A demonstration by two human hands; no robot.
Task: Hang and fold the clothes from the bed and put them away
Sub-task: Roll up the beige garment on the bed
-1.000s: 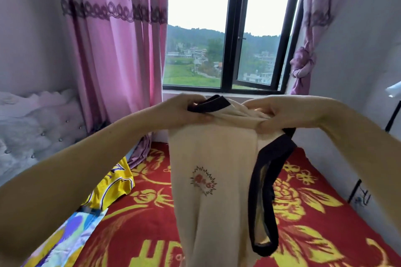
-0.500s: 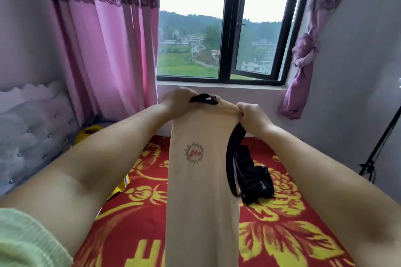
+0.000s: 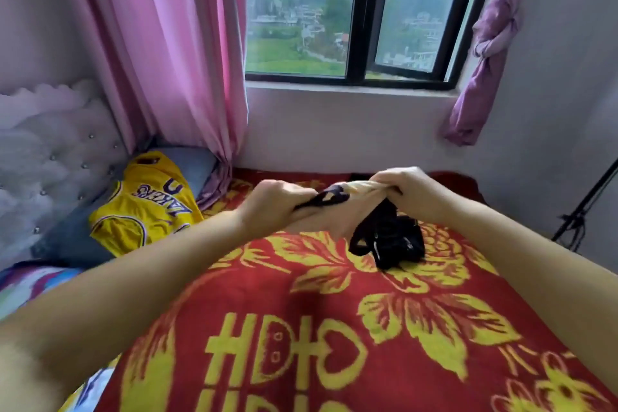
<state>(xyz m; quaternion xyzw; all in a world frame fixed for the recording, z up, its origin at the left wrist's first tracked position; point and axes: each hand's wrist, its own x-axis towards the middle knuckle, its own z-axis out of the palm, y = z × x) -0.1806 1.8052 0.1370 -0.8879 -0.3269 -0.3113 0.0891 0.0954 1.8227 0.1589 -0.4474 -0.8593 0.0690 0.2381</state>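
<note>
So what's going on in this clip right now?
A person stands over a bed with a red and yellow blanket, gripping a cream top with black trim in both hands: left hand, right hand. The top is bunched low over the blanket. A black garment and a yellow jersey lie on the bed.

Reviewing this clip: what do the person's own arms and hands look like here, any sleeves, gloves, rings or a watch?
Both forearms are bare, with no sleeve in view. The left hand and right hand wear no gloves, and no watch or bracelet shows at either wrist. Rings cannot be ruled out.
</note>
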